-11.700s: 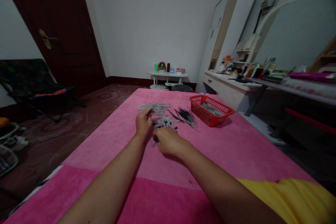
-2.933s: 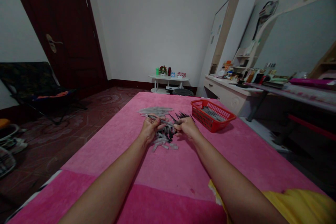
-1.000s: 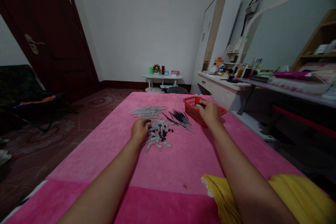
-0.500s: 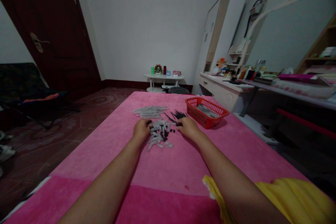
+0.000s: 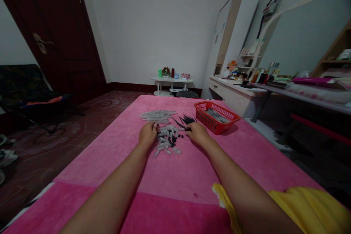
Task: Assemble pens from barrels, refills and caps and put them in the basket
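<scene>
In the head view, just above mid-frame, your left hand (image 5: 147,134) curls against the left edge of the pile of grey caps (image 5: 168,142). Your right hand (image 5: 197,134) touches the near ends of the black refills (image 5: 187,120). Whether either hand pinches a piece cannot be told. The caps look short, pale and tubular. They are likely light, stiff and slippery, so pinch one across its middle.

Surface: pink cloth worktop (image 5: 241,153). Short grey plastic caps (image 5: 167,142) lie between left hand (image 5: 147,135) and right hand (image 5: 197,134); red plastic mesh basket (image 5: 212,124) sits beyond right hand.
</scene>
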Tool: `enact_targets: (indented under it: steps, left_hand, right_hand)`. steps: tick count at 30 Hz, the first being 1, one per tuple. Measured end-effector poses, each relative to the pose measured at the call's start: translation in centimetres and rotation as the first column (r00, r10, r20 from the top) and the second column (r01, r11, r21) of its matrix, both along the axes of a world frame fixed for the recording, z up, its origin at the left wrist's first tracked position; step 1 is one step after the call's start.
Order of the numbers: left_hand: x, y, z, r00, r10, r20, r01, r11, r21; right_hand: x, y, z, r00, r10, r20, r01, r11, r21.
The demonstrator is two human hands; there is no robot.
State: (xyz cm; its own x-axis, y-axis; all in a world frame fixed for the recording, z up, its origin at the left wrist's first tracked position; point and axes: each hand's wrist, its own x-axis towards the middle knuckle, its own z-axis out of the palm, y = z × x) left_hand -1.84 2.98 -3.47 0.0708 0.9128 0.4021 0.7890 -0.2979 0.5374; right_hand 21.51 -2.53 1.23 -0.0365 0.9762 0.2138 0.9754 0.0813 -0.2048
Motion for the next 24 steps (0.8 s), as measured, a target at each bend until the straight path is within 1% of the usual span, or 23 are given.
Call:
enact_targets:
  steps: [3,6,8,11,13,16,19,21,24]
  left_hand:
    - [0.2,0.0,0.0,0.992,-0.121,0.034,0.115,0.983,0.146]
    - [0.7,-0.2,-0.1,0.972,-0.235,0.006,0.226,0.939,0.259]
    - [0.9,-0.3,-0.1,0.955,-0.295,-0.027,0.289,0.909,0.300]
    - [1.1,-0.4,0.0,0.935,-0.346,-0.070,0.350,0.877,0.329]
    - [1.2,-0.5,0.2,0.927,-0.365,-0.091,0.373,0.862,0.342]
    - [1.4,-0.9,0.4,0.911,-0.394,-0.123,0.411,0.840,0.355]
    - [1.8,-1.5,0.7,0.895,-0.418,-0.157,0.446,0.829,0.338]
    - [1.9,-1.9,0.9,0.899,-0.409,-0.159,0.439,0.841,0.318]
    - [1.7,-2.0,1.0,0.935,-0.337,-0.115,0.356,0.887,0.294]
  right_hand:
    - [-0.5,0.4,-0.1,0.986,0.041,-0.159,-0.022,0.992,0.121]
    - [-1.2,0.8,-0.2,0.932,0.121,-0.341,-0.045,0.974,0.223]
    - [-1.6,0.9,-0.2,0.886,0.187,-0.423,-0.072,0.959,0.273]
    - [-2.0,0.7,-0.1,0.841,0.252,-0.480,-0.096,0.941,0.326]
    - [-2.2,0.6,0.0,0.825,0.258,-0.502,-0.090,0.938,0.333]
    - [-2.6,0.4,-0.1,0.793,0.245,-0.558,-0.085,0.951,0.297]
    - [-3.3,0.2,-0.2,0.778,0.254,-0.575,-0.125,0.959,0.254]
    - [-3.5,0.1,-0.2,0.787,0.268,-0.556,-0.154,0.958,0.243]
    - [-3.0,0.2,-0.1,0.834,0.216,-0.507,-0.113,0.968,0.226]
